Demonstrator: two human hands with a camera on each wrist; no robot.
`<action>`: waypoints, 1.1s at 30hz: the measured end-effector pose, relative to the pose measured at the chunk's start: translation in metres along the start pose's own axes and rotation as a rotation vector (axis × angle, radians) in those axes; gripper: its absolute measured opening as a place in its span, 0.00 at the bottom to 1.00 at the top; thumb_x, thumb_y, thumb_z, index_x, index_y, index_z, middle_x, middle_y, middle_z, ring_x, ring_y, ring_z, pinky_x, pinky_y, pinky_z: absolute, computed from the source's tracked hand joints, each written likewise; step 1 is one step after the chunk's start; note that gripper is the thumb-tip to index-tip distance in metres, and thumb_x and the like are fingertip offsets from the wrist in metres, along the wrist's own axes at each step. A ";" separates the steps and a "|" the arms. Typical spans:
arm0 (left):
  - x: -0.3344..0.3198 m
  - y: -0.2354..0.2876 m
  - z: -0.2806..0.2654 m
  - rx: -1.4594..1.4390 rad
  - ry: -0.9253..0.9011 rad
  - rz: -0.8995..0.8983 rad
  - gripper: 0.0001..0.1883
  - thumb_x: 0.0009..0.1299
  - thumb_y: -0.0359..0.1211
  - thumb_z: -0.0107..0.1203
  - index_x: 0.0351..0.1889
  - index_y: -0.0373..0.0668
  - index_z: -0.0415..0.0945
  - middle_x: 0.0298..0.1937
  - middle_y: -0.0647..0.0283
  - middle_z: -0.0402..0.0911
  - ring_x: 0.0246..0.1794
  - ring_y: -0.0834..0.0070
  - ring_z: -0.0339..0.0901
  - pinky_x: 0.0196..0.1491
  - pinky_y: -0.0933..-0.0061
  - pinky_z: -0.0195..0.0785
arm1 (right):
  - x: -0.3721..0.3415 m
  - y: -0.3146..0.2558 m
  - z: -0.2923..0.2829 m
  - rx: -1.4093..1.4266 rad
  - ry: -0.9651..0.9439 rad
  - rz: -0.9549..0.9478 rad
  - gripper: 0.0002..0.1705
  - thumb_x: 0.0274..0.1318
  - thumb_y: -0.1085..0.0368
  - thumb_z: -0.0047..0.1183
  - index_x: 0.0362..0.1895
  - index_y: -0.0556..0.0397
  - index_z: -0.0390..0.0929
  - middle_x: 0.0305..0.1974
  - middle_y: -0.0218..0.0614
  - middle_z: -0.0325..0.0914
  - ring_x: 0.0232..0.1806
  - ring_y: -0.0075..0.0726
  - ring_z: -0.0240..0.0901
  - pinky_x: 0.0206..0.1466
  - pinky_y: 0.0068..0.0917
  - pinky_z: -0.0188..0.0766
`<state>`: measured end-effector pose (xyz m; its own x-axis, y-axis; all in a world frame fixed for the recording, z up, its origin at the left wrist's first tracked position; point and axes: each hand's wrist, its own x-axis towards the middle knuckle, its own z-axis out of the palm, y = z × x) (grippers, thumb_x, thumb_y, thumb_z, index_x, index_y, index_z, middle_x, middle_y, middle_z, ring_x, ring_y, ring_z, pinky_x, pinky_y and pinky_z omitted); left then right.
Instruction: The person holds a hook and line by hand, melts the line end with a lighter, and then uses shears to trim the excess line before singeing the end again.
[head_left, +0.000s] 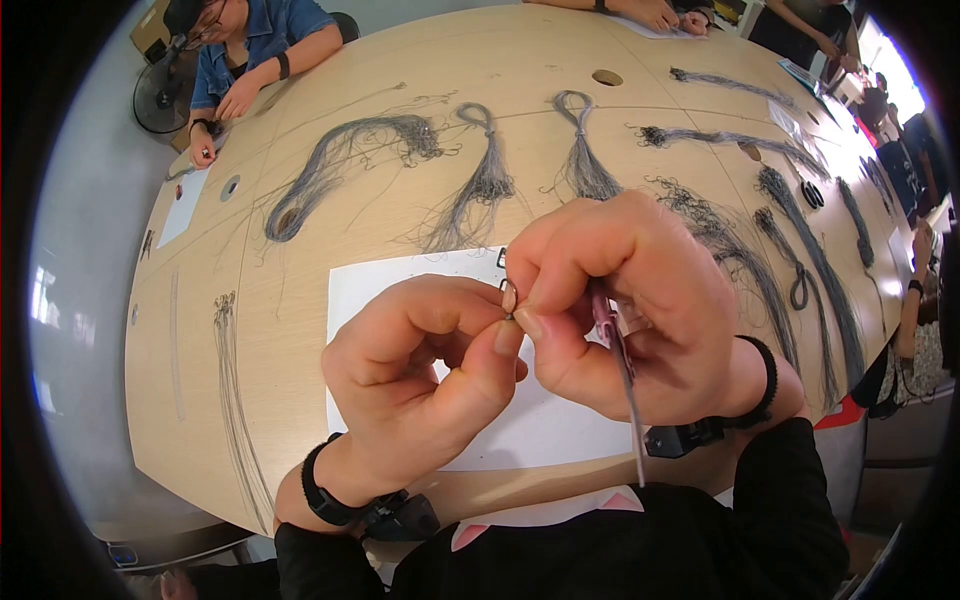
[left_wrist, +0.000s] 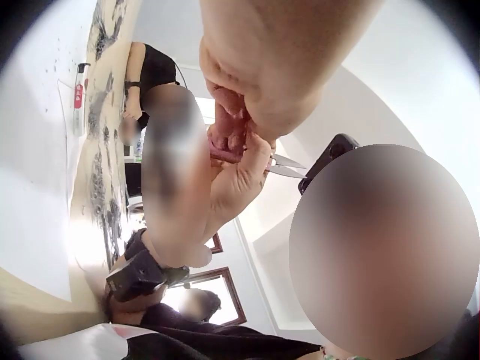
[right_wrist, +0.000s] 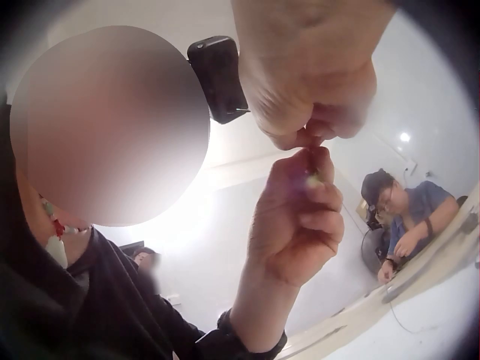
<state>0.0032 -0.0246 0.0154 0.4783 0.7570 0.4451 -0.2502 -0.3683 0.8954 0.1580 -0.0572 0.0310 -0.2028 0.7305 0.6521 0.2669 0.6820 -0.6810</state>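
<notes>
My left hand [head_left: 430, 350] and right hand [head_left: 650, 300] meet at their fingertips over a white sheet of paper [head_left: 560, 425]. The left thumb and forefinger pinch a tiny dark piece [head_left: 509, 316]; its kind cannot be told, as the fingertips cover most of it. At the same spot the right thumb and forefinger pinch too. Scissors [head_left: 630, 400] with pinkish handles are held in the right hand's other fingers, blades pointing down toward my body. The left wrist view shows the scissors' blades [left_wrist: 289, 166] standing out beyond the right hand.
Bundles of thin grey strands with curly ends lie around: a long bent one [head_left: 330, 150], two looped ones [head_left: 490, 165] at the back, several at right. A thin bunch [head_left: 228, 370] lies at left. Across the table sits a person in a denim shirt [head_left: 262, 45].
</notes>
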 end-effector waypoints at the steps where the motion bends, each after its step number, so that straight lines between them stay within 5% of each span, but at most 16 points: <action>1: 0.000 0.000 0.001 -0.002 0.012 -0.025 0.04 0.54 0.20 0.50 0.27 0.32 0.67 0.29 0.60 0.73 0.23 0.83 0.70 0.22 0.89 0.61 | 0.000 -0.001 0.000 -0.018 -0.015 0.011 0.13 0.36 0.81 0.45 0.30 0.58 0.60 0.27 0.39 0.66 0.21 0.18 0.59 0.24 0.12 0.57; 14: 0.006 -0.008 0.002 0.350 0.095 0.223 0.06 0.49 0.22 0.55 0.25 0.36 0.71 0.27 0.61 0.75 0.20 0.83 0.69 0.16 0.89 0.58 | -0.001 0.004 0.003 -0.072 0.044 0.008 0.14 0.36 0.82 0.43 0.30 0.56 0.58 0.28 0.38 0.65 0.22 0.18 0.58 0.23 0.11 0.56; 29: 0.011 -0.007 -0.002 0.709 0.033 0.545 0.10 0.46 0.19 0.55 0.27 0.34 0.70 0.27 0.55 0.75 0.21 0.72 0.73 0.21 0.81 0.67 | -0.003 0.008 0.009 -0.136 0.105 -0.084 0.14 0.32 0.81 0.46 0.26 0.54 0.60 0.26 0.35 0.66 0.20 0.22 0.59 0.21 0.14 0.56; 33: 0.007 -0.004 -0.004 0.801 0.004 0.510 0.11 0.44 0.21 0.56 0.26 0.35 0.70 0.25 0.56 0.75 0.22 0.70 0.73 0.22 0.79 0.67 | -0.003 0.006 0.007 -0.246 0.052 -0.105 0.13 0.33 0.81 0.46 0.26 0.54 0.59 0.26 0.36 0.64 0.21 0.23 0.60 0.23 0.15 0.57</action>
<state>0.0040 -0.0156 0.0152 0.4675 0.4044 0.7860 0.2249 -0.9144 0.3367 0.1536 -0.0554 0.0229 -0.1940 0.6491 0.7355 0.4696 0.7197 -0.5114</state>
